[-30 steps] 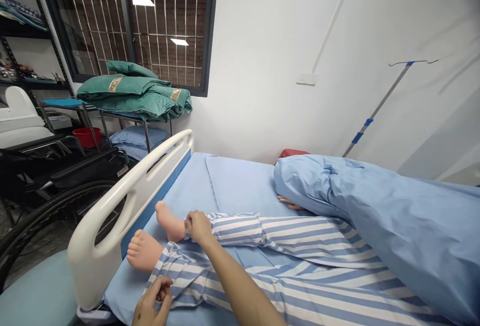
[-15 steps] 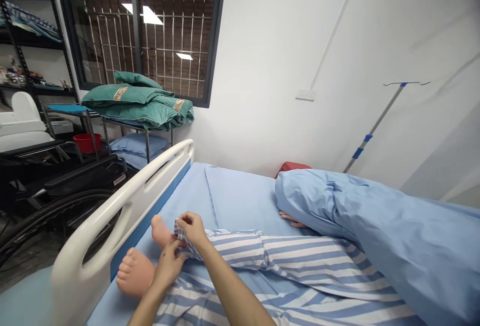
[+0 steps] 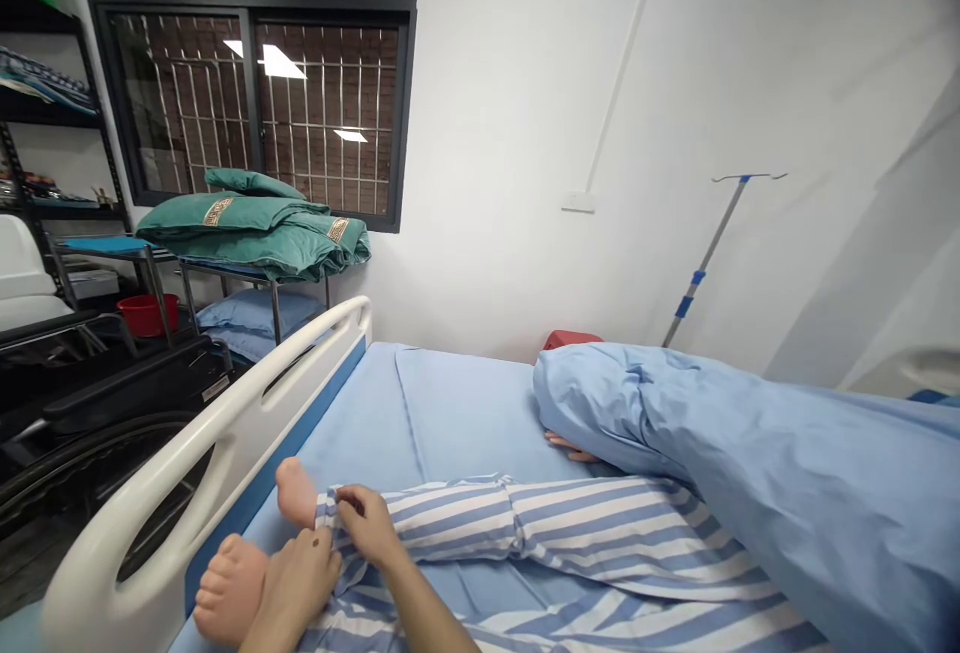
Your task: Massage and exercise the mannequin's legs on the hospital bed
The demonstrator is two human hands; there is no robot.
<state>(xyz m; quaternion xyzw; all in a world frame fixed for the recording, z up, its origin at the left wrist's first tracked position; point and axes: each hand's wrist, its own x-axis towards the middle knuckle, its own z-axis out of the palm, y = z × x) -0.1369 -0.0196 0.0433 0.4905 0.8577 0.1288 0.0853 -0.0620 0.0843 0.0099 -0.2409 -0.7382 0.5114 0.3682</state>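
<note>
A mannequin in blue-and-white striped trousers (image 3: 592,508) lies on the bed, its far foot (image 3: 296,491) and near foot (image 3: 231,588) bare. With bent fingers, my right hand (image 3: 369,525) pinches the striped cloth at the far ankle's cuff. My left hand (image 3: 298,578) is beside the near foot, its fingers curled against the near side of the same cuff; the fingertips are partly hidden. The cuff reaches down to the far ankle. Part of the mannequin's hand (image 3: 574,448) shows from under the blue quilt (image 3: 720,463).
A white footboard (image 3: 225,428) borders the bed on the left, with a wheelchair (image 3: 120,413) beyond it. Green folded bedding (image 3: 255,228) rests on a stand by the window. A drip pole (image 3: 701,268) stands behind the quilt.
The view has shifted, so the bed and feet appear lower and further left. My left hand has moved nearer the cuff's near side; the cuff now lies flatter around the far ankle.
</note>
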